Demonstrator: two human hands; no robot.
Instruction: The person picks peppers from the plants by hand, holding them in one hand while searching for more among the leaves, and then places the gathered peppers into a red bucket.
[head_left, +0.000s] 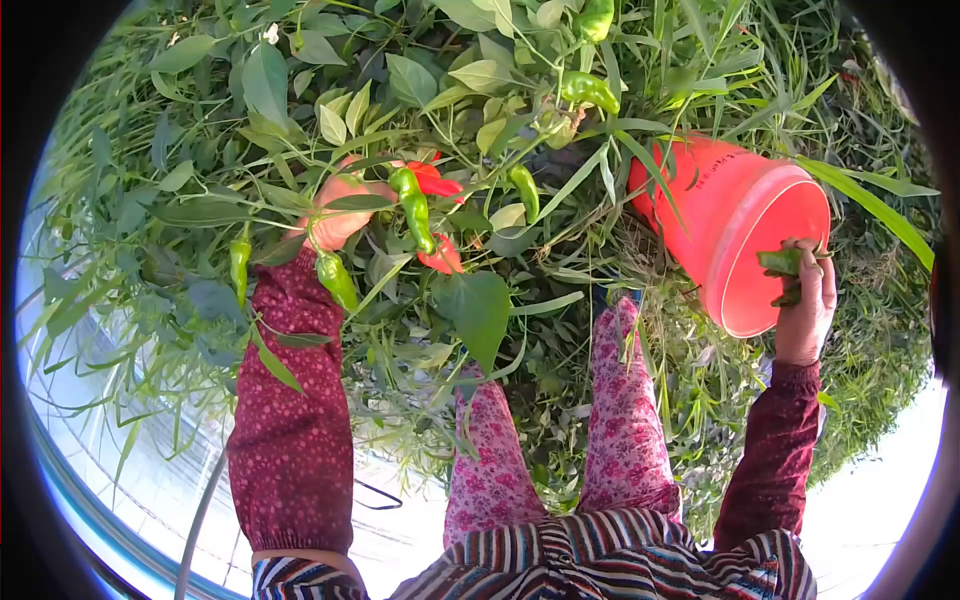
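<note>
My right hand (808,295) is at the mouth of a red plastic bucket (700,200), its fingers closed on green peppers (780,262). The bucket lies tilted in the plants with its opening toward me. On the left, my left hand (342,212) reaches in among the leaves of a pepper plant, its fingers mostly hidden by foliage and a hanging green pepper (414,210). Just past those fingers show a red pepper (436,182) and a second red pepper (442,256) lower down. Below the wrist hangs another green pepper (337,280).
More green peppers hang around: a thin one (240,262) at left, a small one (524,192) near the middle, others (590,90) at the top. Long grass (870,215) and dense leaves surround the bucket. My legs in floral trousers (630,420) stand among the plants.
</note>
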